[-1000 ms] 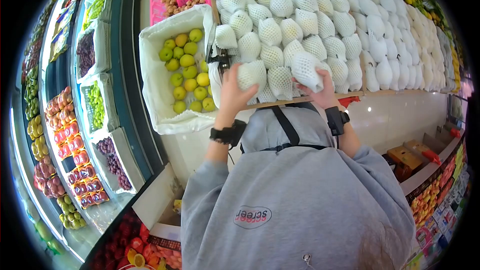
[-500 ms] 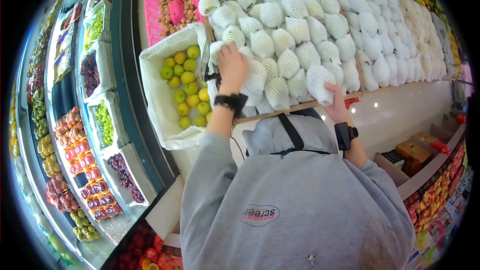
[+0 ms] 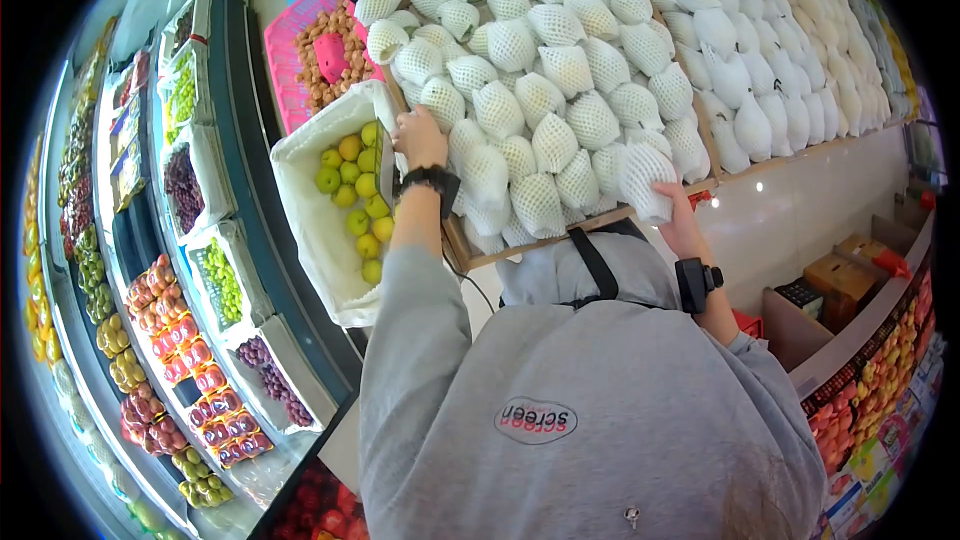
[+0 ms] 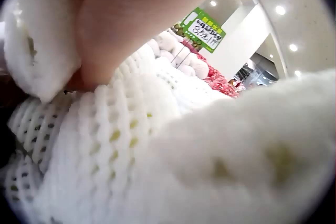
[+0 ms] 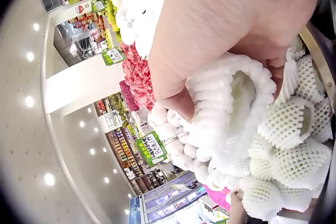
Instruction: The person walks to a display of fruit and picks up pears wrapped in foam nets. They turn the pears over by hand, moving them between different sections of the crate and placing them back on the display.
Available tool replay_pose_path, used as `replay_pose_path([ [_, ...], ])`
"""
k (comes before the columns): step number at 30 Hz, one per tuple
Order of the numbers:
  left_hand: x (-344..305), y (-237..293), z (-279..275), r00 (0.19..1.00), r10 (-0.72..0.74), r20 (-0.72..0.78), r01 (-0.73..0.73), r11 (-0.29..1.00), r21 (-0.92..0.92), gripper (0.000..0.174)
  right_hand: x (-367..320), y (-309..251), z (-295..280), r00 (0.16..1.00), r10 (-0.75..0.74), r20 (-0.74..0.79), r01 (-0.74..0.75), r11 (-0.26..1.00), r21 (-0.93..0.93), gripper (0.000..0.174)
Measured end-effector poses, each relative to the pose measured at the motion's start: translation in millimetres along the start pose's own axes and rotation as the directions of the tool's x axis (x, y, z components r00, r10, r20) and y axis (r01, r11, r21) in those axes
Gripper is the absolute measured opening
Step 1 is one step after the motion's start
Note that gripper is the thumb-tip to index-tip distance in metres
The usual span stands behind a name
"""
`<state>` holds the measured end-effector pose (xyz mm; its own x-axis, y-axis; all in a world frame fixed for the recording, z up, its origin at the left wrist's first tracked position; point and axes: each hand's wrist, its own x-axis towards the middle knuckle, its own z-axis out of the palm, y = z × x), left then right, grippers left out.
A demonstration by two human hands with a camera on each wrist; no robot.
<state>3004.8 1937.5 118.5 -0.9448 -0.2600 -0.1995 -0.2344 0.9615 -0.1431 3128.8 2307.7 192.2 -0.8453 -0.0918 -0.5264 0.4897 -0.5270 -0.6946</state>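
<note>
My right hand [image 3: 680, 225] grips a foam-wrapped fruit [image 3: 646, 183] above the front edge of the display. In the right wrist view, pale green fruit skin shows through the open end of its white foam net [image 5: 231, 98], with the thumb and fingers on either side. My left hand [image 3: 422, 137] is at the left side of the display, beside the white-lined box. In the left wrist view, its thumb and fingers hold a white foam-wrapped piece [image 4: 42, 45]; its contents are mostly hidden. More foam-wrapped fruit [image 3: 497, 108] lies in rows between the hands.
A white-lined box [image 3: 310, 230] of yellow-green fruit stands left of the display. Beyond it is a pink basket [image 3: 283, 40] of small brown items. A wooden rail [image 3: 560, 242] edges the display. Grapes [image 3: 225, 280] and packed fruit fill the shelves at left.
My left hand has moved from a foam-wrapped fruit at the front, left to the display's side edge. My right hand keeps its fruit, which has shifted right and stands more upright.
</note>
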Motion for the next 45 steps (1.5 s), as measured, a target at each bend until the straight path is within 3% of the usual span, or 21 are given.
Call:
replay_pose_path([
  [5,-44.4,6.4,-28.9,0.960,0.010,-0.281,-0.108,0.935,-0.338,0.065,9.9,-9.7,-8.2,1.000,-0.008,-0.009,0.007,1.000,-0.024,0.062],
  [8,-49.2,15.0,-51.6,0.929,-0.028,-0.369,-0.218,0.764,-0.607,0.069,19.2,-19.3,-7.5,1.000,-0.007,0.001,0.007,0.998,-0.057,0.062],
  [11,-31.7,28.3,-46.2,0.903,0.092,-0.420,-0.381,0.623,-0.683,0.069,28.5,-28.5,-1.6,1.000,-0.001,0.025,0.003,0.996,-0.088,0.062],
  [12,-28.7,33.2,-43.4,0.922,0.164,-0.351,-0.365,0.670,-0.647,0.071,29.9,-31.2,1.0,1.000,0.006,0.024,-0.003,0.995,-0.101,0.061],
  [16,-12.3,33.9,-40.6,0.979,0.195,-0.051,-0.194,0.837,-0.512,0.077,35.9,-34.4,-1.6,0.999,0.014,0.049,-0.006,0.987,-0.159,0.060],
  [19,35.0,16.9,-71.8,0.963,0.155,0.219,0.013,0.789,-0.615,0.079,39.5,-34.5,-2.8,0.999,0.010,0.049,-0.001,0.982,-0.187,0.061],
  [20,52.6,7.5,-78.2,0.985,0.132,0.114,-0.050,0.841,-0.539,0.077,41.3,-34.9,-2.7,0.998,0.015,0.055,-0.005,0.983,-0.183,0.061],
  [22,98.9,-8.2,-78.9,1.000,0.023,-0.008,-0.024,0.852,-0.524,0.069,45.6,-36.2,-3.5,0.998,0.023,0.050,-0.014,0.984,-0.179,0.062],
  [23,127.4,-11.8,-76.0,0.985,-0.135,0.105,0.168,0.871,-0.461,0.075,46.0,-36.2,-3.4,0.999,0.026,0.041,-0.019,0.984,-0.178,0.062],
  [25,164.6,-19.6,-65.8,0.961,-0.272,0.042,0.255,0.824,-0.506,0.085,41.5,-41.6,1.6,0.999,0.033,0.011,-0.031,0.982,-0.185,0.064],
  [27,197.3,-24.2,-47.2,0.939,-0.317,0.133,0.343,0.839,-0.421,0.096,38.6,-42.8,-3.0,1.000,0.002,-0.018,-0.005,0.981,-0.196,0.065],
  [29,231.3,-29.8,-14.9,0.930,-0.281,0.237,0.364,0.796,-0.483,0.110,31.8,-40.9,-11.7,0.999,-0.008,-0.054,-0.003,0.980,-0.198,0.067],
  [30,251.5,-34.9,17.2,0.972,-0.180,0.151,0.233,0.813,-0.533,0.111,26.4,-42.1,-12.6,0.996,-0.014,-0.089,-0.004,0.980,-0.201,0.067],
  [33,244.0,-11.2,-6.4,0.907,-0.365,0.210,0.418,0.835,-0.357,0.106,17.0,-37.9,-18.3,0.976,-0.038,-0.213,-0.006,0.979,-0.202,0.068],
  [35,256.7,-23.1,1.7,0.938,-0.237,0.252,0.319,0.875,-0.365,0.116,14.3,-34.4,-20.1,0.967,-0.039,-0.254,-0.014,0.979,-0.203,0.068],
  [37,258.5,-30.3,-4.4,0.960,-0.156,0.234,0.226,0.924,-0.309,0.104,14.9,-33.4,-18.2,0.974,-0.029,-0.227,-0.018,0.979,-0.202,0.067],
  [38,255.7,-30.7,-6.2,0.978,-0.151,0.147,0.189,0.935,-0.299,0.093,18.3,-32.7,-17.3,0.977,-0.030,-0.211,-0.013,0.980,-0.196,0.067],
  [41,246.4,-31.4,-40.9,0.987,-0.033,0.158,0.087,0.933,-0.349,0.088,30.4,-26.6,-22.6,0.968,-0.087,-0.237,0.022,0.964,-0.265,0.066],
  [42,238.9,-29.2,-50.4,0.995,-0.005,0.096,0.038,0.936,-0.349,0.079,33.8,-32.4,-14.2,0.972,-0.075,-0.221,0.028,0.978,-0.207,0.065],
  [45,219.9,-29.7,-79.4,0.991,0.113,0.078,-0.069,0.898,-0.434,0.081,51.0,-37.3,-15.3,0.982,-0.100,-0.161,0.068,0.979,-0.194,0.064],
])
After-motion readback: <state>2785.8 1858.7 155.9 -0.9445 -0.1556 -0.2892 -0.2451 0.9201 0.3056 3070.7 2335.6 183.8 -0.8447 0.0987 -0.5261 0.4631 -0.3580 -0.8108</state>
